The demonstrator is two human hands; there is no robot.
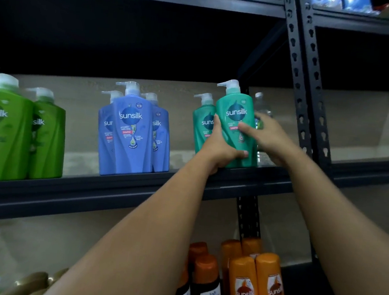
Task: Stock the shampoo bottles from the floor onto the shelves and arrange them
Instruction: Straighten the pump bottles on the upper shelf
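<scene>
Both hands (221, 149) around teal bottle (236, 118)

a teal sunsilk pump bottle (236, 118) stands upright at the front edge of the dark shelf (115, 194), just in front of a second teal bottle (202, 122). three blue pump bottles (132, 130) cluster mid-shelf; two green pump bottles (15, 131) stand left.

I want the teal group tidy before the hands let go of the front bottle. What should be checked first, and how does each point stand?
1. Front teal bottle upright on the shelf: ok.
2. Label faces forward: ok.
3. Left hand grips its lower side: ok.
4. Right hand touching the bottle: cannot tell, blurred.
5. Second teal bottle stands behind it: ok.
6. Clear bottle behind stays unknocked: cannot tell.
</scene>
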